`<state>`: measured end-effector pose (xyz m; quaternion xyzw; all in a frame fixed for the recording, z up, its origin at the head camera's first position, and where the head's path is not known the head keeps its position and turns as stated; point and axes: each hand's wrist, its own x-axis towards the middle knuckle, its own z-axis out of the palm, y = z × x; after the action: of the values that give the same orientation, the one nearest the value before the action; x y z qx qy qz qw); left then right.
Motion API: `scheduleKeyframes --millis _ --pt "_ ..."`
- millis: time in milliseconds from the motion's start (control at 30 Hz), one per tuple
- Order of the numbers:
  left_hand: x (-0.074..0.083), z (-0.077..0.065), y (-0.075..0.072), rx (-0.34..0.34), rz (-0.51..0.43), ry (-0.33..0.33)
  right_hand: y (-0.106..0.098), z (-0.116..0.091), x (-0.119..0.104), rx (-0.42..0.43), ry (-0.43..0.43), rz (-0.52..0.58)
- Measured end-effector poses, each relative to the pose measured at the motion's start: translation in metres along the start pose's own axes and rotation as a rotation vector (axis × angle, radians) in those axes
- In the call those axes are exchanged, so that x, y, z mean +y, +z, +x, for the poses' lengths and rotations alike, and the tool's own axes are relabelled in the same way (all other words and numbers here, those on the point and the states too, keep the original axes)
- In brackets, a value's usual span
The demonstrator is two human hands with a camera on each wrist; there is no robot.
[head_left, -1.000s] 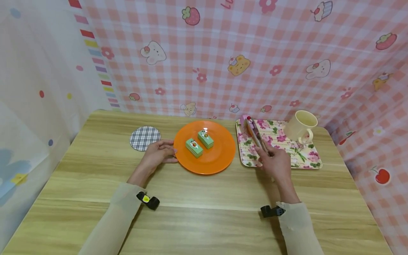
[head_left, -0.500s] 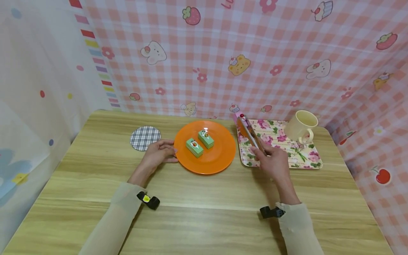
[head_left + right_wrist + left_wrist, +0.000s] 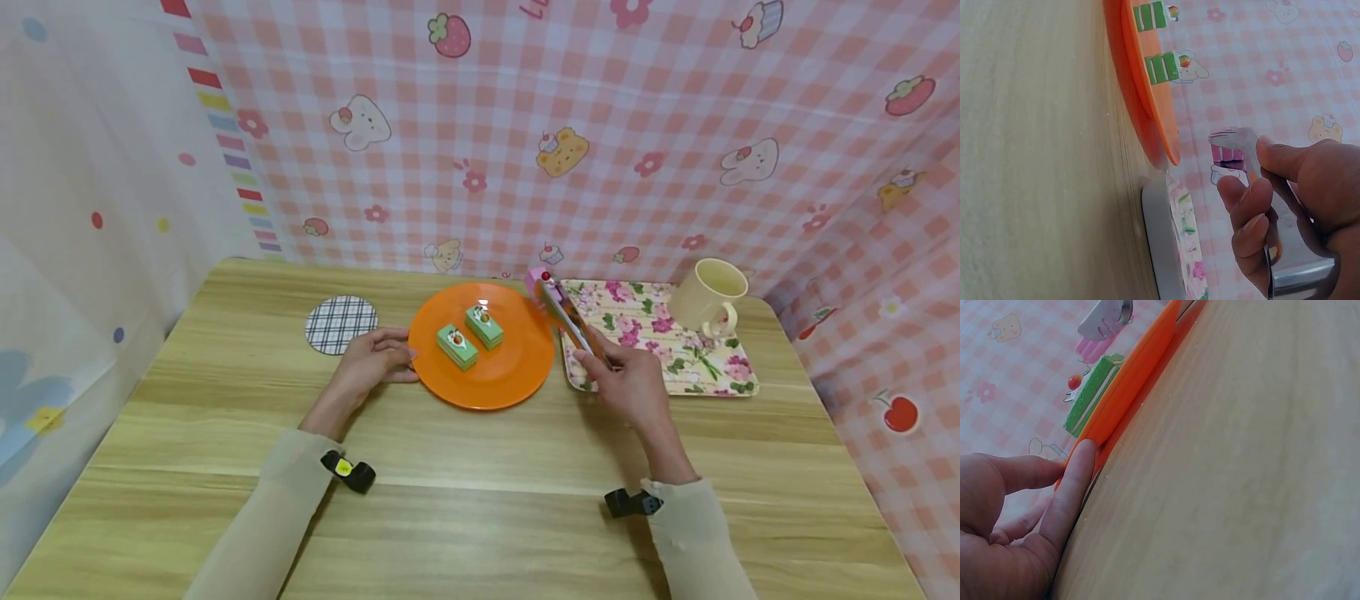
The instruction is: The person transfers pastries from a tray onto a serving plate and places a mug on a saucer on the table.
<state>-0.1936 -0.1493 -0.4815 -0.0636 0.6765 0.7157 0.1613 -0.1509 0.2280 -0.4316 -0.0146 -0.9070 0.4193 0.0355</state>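
Observation:
My right hand (image 3: pixel 637 387) grips metal tongs (image 3: pixel 1288 222), with a fork-like tip showing in the right wrist view. Between the tong tips is a pink layered cake piece (image 3: pixel 1227 155), topped by a red cherry-like ball in the head view. It hangs raised near the right rim of the orange plate (image 3: pixel 513 371). My left hand (image 3: pixel 366 362) holds that plate's left rim between thumb and fingers, as the left wrist view (image 3: pixel 1029 506) also shows. Two green layered cake pieces, one nearer (image 3: pixel 457 348) and one farther (image 3: pixel 484 327), sit mid-plate.
A flower-patterned tray (image 3: pixel 693 383) lies just right of the plate, bearing a cream mug (image 3: pixel 697 300). Left of the plate is a round checked coaster (image 3: pixel 341 325). A pink checked cloth (image 3: pixel 510 167) hangs behind the wooden table (image 3: pixel 480 517).
My right hand has carried the tongs and the pink cake piece leftward, from over the tray to the plate's right edge. The left hand and the plate have stayed still.

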Motion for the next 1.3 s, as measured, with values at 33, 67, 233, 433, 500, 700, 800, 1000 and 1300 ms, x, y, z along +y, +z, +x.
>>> scheduleKeyframes --millis 33,67,233,433,500,700,800,1000,1300 --pt "0.000 0.000 0.000 0.000 -0.001 0.000 0.001 0.000 0.000 -0.003 -0.003 -0.002" --pt "0.000 0.000 0.000 0.000 -0.001 0.000 0.002 0.000 -0.001 -0.007 0.000 -0.006" --pt "-0.001 0.001 -0.001 -0.003 -0.002 0.002 0.007 -0.002 -0.004 -0.061 0.042 -0.003" --pt "-0.002 0.001 -0.002 -0.006 -0.004 0.002 0.013 -0.004 -0.007 -0.109 0.044 -0.006" --pt "-0.002 0.001 -0.002 -0.006 -0.005 0.002 0.016 -0.004 -0.007 -0.118 0.030 -0.025" --pt "-0.001 0.001 -0.002 -0.014 -0.007 0.006 0.022 -0.006 -0.007 -0.154 0.014 -0.015" --pt "-0.001 0.001 -0.001 -0.017 -0.007 0.007 0.025 -0.007 -0.008 -0.164 0.020 -0.002" --pt "-0.001 0.001 -0.001 -0.011 -0.009 0.005 0.029 -0.007 -0.009 -0.180 0.028 -0.065" --pt "0.000 0.000 0.000 -0.002 -0.013 0.003 0.031 -0.006 -0.007 -0.160 -0.030 -0.151"
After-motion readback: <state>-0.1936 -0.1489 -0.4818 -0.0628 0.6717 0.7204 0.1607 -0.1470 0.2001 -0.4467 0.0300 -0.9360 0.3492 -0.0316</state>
